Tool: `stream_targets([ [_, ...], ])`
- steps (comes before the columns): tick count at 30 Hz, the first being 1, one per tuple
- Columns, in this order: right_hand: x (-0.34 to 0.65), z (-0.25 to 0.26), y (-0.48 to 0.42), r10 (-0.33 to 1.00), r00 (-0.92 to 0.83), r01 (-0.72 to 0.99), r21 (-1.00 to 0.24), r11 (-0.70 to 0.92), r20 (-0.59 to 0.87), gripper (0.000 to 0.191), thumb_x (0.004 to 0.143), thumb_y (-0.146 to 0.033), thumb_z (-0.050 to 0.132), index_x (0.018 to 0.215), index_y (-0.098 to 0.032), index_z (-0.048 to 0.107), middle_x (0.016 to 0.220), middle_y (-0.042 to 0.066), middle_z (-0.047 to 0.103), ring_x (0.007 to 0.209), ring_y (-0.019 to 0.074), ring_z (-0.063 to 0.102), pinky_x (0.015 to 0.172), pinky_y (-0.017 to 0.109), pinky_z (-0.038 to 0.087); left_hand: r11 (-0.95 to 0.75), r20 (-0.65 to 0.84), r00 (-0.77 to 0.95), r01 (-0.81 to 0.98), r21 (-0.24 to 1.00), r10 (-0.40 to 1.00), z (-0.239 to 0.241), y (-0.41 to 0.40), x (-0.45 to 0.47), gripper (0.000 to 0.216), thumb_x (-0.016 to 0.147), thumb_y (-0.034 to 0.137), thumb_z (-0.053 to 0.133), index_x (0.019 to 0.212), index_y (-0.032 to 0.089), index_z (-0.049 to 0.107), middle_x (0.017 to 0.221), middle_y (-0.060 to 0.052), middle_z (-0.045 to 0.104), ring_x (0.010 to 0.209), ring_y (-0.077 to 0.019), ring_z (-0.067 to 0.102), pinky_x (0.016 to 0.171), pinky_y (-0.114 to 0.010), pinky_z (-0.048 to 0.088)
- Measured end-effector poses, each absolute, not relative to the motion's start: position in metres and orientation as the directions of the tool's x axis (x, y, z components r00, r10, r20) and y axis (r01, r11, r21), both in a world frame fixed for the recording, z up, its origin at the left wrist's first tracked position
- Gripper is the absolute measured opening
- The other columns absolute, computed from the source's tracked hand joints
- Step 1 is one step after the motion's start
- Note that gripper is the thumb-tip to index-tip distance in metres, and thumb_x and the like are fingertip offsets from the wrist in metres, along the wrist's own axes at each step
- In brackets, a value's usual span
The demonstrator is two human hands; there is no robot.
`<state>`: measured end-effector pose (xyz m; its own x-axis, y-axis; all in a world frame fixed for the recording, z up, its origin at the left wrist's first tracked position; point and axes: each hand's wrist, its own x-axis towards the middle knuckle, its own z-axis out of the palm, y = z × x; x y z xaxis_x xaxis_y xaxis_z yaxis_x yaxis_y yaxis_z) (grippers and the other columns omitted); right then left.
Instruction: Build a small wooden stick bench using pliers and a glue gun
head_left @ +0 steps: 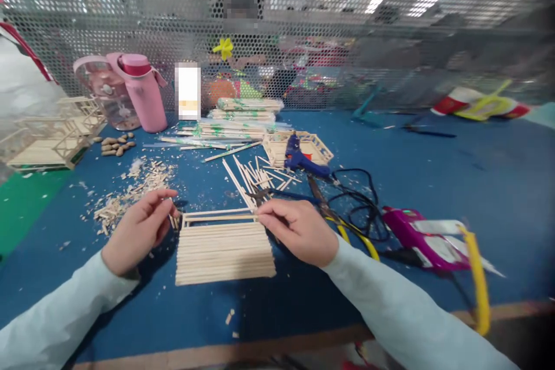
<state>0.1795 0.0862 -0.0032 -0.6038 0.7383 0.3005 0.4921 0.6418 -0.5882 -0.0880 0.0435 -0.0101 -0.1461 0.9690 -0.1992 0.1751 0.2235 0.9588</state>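
Note:
A flat panel of wooden sticks (224, 251) laid side by side rests on the blue table (455, 185) in front of me. Along its far edge lies a single thin stick (219, 218). My right hand (299, 230) pinches the right end of that stick. My left hand (137, 229) has its fingers curled in a pinch at the panel's left far corner, on something small that I cannot make out.
Loose sticks (251, 176) and a blue glue gun (301, 161) with black cable lie beyond the panel. Wood scraps (130, 191) spread at left. A pink bottle (145, 95), stick models (54, 133), a magenta tool (418, 231) and a mesh screen (347, 23) surround the area.

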Motion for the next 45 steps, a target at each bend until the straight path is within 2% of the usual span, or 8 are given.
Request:
stream_targets([
  [3,0.178,-0.004,0.088,0.744,-0.616,0.514,-0.585,0.628,0.257,0.017,0.084,-0.018,0.048,0.077,-0.018,0.063,0.07,0.0,0.067,0.062,0.0098,0.06,0.059,0.019,0.041,0.301,-0.296,-0.072,0.072,0.951,0.952,-0.017,0.039,-0.085,0.041,0.076,0.047,0.055,0.104,0.019,0.049,0.066,0.005,0.053,0.037,-0.0039,0.037,0.029,-0.015,0.027],
  [9,0.178,-0.006,0.091,0.745,-0.631,0.523,-0.59,0.615,0.217,0.018,0.084,-0.019,0.047,0.074,-0.018,0.062,0.068,0.0,0.066,0.06,0.0097,0.059,0.057,0.019,0.041,0.393,-0.388,0.078,-0.063,0.917,0.918,-0.022,0.036,-0.081,0.043,0.077,0.048,0.056,0.106,0.017,0.048,0.04,0.011,0.043,0.029,-0.0037,0.033,0.029,-0.013,0.026],
  [19,0.179,-0.006,0.094,0.705,-0.665,0.446,-0.627,0.639,0.246,0.018,0.085,-0.016,0.046,0.08,-0.018,0.063,0.075,0.001,0.07,0.067,0.0103,0.064,0.062,0.018,0.045,0.5,-0.502,0.067,-0.265,0.825,0.862,-0.021,0.035,-0.078,0.051,0.061,0.046,0.074,0.097,0.015,0.054,0.04,0.01,0.046,0.035,-0.0025,0.036,0.034,-0.012,0.031],
  [26,0.181,-0.007,0.091,0.662,-0.702,0.436,-0.578,0.69,0.261,0.022,0.086,-0.013,0.041,0.091,-0.018,0.062,0.088,0.003,0.071,0.08,0.0115,0.065,0.072,0.02,0.046,0.533,-0.541,0.048,-0.261,0.805,0.84,-0.02,0.036,-0.079,0.051,0.057,0.042,0.078,0.095,0.017,0.056,0.047,0.009,0.049,0.038,-0.0024,0.04,0.037,-0.012,0.034],
  [30,0.186,-0.009,0.091,0.692,-0.69,0.458,-0.612,0.644,0.213,0.021,0.086,-0.016,0.04,0.099,-0.016,0.057,0.07,0.001,0.066,0.062,0.0109,0.06,0.061,0.021,0.044,0.54,-0.549,0.039,-0.253,0.803,0.835,-0.019,0.035,-0.079,0.048,0.06,0.041,0.077,0.096,0.017,0.056,0.048,0.008,0.049,0.039,-0.0024,0.04,0.037,-0.012,0.034],
  [33,0.19,-0.012,0.092,0.689,-0.687,0.394,-0.678,0.62,0.231,0.019,0.086,-0.018,0.039,0.096,-0.016,0.055,0.055,-0.003,0.057,0.049,0.0089,0.052,0.052,0.02,0.041,0.544,-0.555,0.029,-0.247,0.802,0.832,-0.019,0.035,-0.079,0.047,0.061,0.041,0.076,0.097,0.018,0.056,0.049,0.008,0.049,0.038,-0.0022,0.039,0.036,-0.012,0.032],
  [42,0.188,-0.012,0.089,0.721,-0.648,0.349,-0.745,0.569,0.247,0.01,0.081,-0.019,0.052,0.086,-0.015,0.06,0.066,0.002,0.064,0.058,0.0096,0.059,0.058,0.019,0.047,0.536,-0.542,0.034,-0.212,0.817,0.84,-0.023,0.035,-0.079,0.045,0.065,0.042,0.072,0.1,0.019,0.054,0.045,0.009,0.045,0.038,-0.0033,0.038,0.037,-0.013,0.031],
  [45,0.188,-0.012,0.09,0.723,-0.651,0.36,-0.745,0.562,0.231,0.011,0.08,-0.018,0.052,0.086,-0.014,0.06,0.064,0.002,0.064,0.058,0.0091,0.059,0.057,0.018,0.047,0.499,-0.5,0.019,-0.11,0.86,0.866,-0.025,0.035,-0.08,0.044,0.069,0.045,0.067,0.101,0.02,0.052,0.047,0.009,0.044,0.039,-0.0052,0.038,0.038,-0.015,0.032],
])
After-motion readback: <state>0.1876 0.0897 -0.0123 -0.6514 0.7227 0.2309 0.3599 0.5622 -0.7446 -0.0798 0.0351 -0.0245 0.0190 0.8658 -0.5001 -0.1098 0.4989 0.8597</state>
